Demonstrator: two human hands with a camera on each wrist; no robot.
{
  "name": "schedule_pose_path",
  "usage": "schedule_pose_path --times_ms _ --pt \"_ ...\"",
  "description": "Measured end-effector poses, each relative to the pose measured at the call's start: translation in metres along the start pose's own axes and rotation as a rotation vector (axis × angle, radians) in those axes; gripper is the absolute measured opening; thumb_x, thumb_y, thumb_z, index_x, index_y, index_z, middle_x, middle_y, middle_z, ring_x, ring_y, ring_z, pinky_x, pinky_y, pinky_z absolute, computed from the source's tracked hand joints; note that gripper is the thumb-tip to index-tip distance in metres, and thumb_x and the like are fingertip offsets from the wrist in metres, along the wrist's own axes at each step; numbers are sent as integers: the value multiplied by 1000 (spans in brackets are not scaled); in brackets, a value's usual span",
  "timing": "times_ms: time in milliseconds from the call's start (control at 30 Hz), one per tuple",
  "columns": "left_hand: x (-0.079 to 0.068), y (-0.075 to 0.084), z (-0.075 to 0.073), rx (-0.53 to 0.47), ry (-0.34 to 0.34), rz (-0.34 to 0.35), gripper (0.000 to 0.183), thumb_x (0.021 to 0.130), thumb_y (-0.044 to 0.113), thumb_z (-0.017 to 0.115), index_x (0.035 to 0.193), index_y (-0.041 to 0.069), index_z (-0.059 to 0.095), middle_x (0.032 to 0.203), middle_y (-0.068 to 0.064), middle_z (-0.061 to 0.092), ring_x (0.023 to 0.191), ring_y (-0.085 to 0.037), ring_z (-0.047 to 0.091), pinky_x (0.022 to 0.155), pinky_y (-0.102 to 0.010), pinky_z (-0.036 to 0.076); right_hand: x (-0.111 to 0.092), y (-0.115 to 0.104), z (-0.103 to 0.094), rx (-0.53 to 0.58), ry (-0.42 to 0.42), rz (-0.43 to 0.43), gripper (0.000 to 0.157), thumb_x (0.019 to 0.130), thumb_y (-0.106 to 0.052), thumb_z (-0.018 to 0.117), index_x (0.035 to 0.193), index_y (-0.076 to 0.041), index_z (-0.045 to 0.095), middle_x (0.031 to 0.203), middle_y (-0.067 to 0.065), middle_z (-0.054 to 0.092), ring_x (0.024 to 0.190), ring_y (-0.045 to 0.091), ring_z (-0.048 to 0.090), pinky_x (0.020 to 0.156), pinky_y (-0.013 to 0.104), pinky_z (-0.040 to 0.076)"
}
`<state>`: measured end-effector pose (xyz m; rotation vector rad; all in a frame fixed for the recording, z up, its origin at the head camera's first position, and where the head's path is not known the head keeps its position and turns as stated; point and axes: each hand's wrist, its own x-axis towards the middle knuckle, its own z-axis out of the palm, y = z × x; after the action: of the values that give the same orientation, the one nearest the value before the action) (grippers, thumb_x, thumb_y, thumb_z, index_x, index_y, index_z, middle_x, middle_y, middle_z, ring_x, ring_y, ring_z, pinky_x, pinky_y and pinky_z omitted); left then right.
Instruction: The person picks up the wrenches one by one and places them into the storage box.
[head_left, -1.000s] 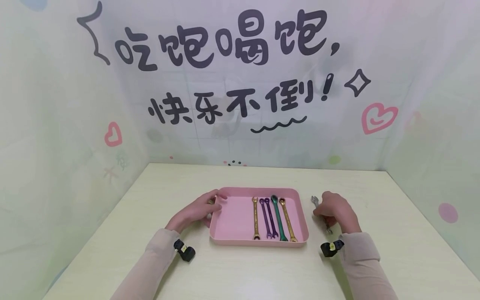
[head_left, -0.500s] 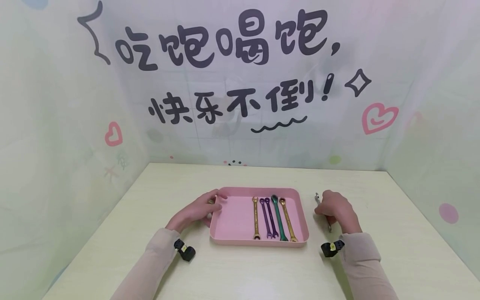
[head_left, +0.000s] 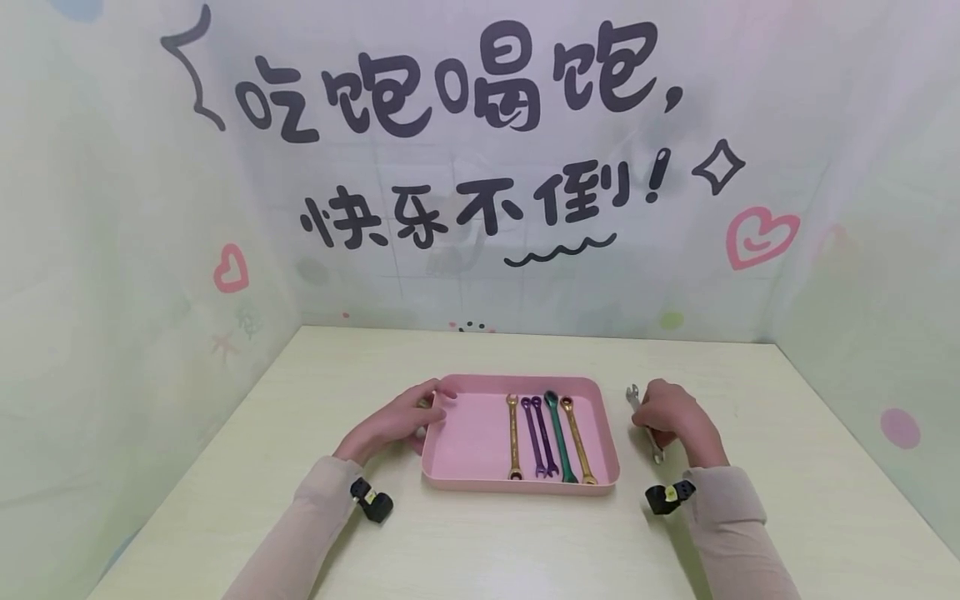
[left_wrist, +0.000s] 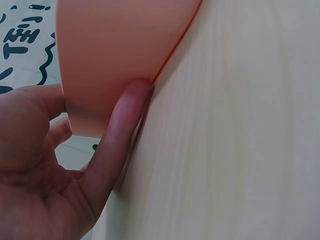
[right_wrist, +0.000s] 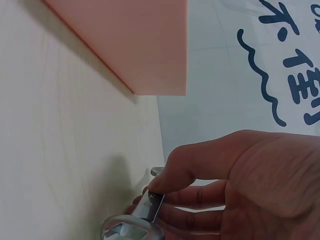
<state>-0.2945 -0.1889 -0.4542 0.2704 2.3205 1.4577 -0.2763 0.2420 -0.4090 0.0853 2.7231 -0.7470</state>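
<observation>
In the head view, a pink tray (head_left: pixel 472 483) holds several combination wrenches: a gold wrench (head_left: pixel 513 437), two purple wrenches, a green wrench (head_left: pixel 561 437) and another gold wrench (head_left: pixel 578 440). My left hand (head_left: pixel 397 421) grips the tray's left end, some fingertips over the rim; in the left wrist view one finger (left_wrist: pixel 122 117) lies along the tray's outer wall (left_wrist: pixel 115 50). To the right of the tray, my right hand (head_left: pixel 675 417) pinches a silver wrench (right_wrist: pixel 150 205) by its shank between thumb and fingers. The wrench's middle is partly hidden by the hand.
The pale wooden table (head_left: pixel 480 550) extends around the tray. A white printed curtain (head_left: pixel 480 292) closes off the back and both sides. Each wrist carries a small black camera.
The silver wrench has turned a little in my right fingers, showing its narrow edge and then its flat face again. My left hand and the tray have stayed in place.
</observation>
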Motion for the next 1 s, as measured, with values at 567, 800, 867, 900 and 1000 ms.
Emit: schedule_pose_path --times_ms 567,800,867,900,1000 --pt "0 -1 -1 4 1 -10 37 102 16 57 139 19 55 130 -20 53 88 -25 70 60 -38 64 -11 -13 -15 97 28 -88 17 93 -8 61 98 8 62 83 17 66 68 22 67 62 35 64" --pt "0 0 0 -5 2 -6 36 103 15 56 139 19 56 129 -20 53 87 -25 69 60 -38 64 -17 -21 -22 123 27 -90 20 95 -8 61 104 9 60 90 20 68 72 22 71 64 36 65" --pt "0 0 0 -3 3 -5 36 103 16 56 138 20 56 129 -20 53 87 -25 69 60 -38 64 -19 -22 -23 122 30 -94 20 95 -8 61 104 9 59 91 20 68 72 23 71 64 36 65" --pt "0 0 0 -2 3 -6 36 103 16 57 138 20 56 128 -20 53 88 -25 69 60 -38 64 -19 -22 -24 121 32 -98 20 95 -8 61 104 9 60 91 20 68 72 23 71 64 36 65" --pt "0 1 0 0 3 -7 36 103 16 57 138 20 56 127 -20 52 87 -25 68 60 -38 63 -20 -22 -24 117 40 -107 19 95 -8 61 103 9 60 90 20 68 72 22 71 63 37 65"
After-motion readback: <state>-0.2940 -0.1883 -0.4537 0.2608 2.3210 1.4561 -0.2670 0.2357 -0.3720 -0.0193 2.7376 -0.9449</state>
